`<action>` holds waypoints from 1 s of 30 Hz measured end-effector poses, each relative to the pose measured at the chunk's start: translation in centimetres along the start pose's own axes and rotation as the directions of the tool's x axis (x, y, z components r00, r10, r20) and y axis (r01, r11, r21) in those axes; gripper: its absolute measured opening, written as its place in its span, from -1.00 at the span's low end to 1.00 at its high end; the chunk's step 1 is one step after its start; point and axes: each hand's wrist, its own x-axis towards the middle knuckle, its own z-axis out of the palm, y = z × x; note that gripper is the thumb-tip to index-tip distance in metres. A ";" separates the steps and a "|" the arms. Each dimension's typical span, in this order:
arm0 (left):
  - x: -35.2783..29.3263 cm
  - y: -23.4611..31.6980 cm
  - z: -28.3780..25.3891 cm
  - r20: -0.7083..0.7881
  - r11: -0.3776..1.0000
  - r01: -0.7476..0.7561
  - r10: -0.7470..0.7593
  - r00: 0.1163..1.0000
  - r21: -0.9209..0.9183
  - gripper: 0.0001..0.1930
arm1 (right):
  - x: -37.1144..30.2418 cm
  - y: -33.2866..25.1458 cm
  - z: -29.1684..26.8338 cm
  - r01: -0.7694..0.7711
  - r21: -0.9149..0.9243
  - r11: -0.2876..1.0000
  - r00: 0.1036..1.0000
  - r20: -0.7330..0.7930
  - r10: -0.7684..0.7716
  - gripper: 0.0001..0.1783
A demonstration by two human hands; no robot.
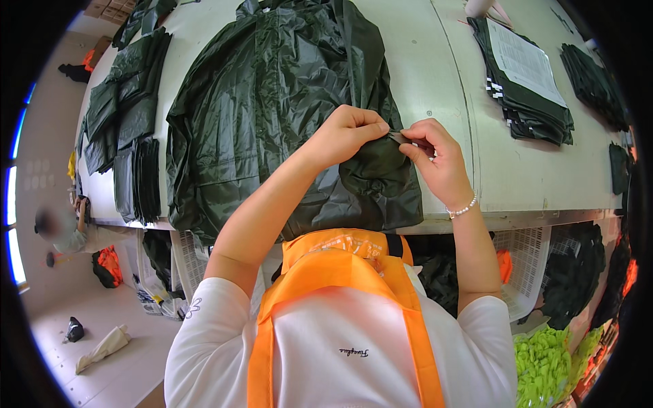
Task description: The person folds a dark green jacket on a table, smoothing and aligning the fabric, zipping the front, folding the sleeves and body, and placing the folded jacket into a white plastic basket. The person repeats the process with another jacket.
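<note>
A shiny dark jacket [265, 115] lies on the table [425, 75], just under the left hand [348, 136] and right hand [442, 160], which pinch a tiny piece [397, 137]. Dark folded clothes [129, 88] sit left, a dark pile [520, 107] right.

A pale wall [46, 136] with bright windows [11, 197] meets light floor [146, 353].

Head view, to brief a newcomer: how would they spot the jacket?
Find the pale table. At its near edge, before the orange apron, lies the glossy dark green jacket. Unlike the folded garments beside it, this one is spread out.
</note>
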 end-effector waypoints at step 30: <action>2.3 -1.3 -1.8 -0.645 0.760 0.119 0.446 0.620 0.639 -0.82 | -0.8 -2.4 7.3 0.027 -0.047 0.999 0.996 -0.084 -0.031 -0.52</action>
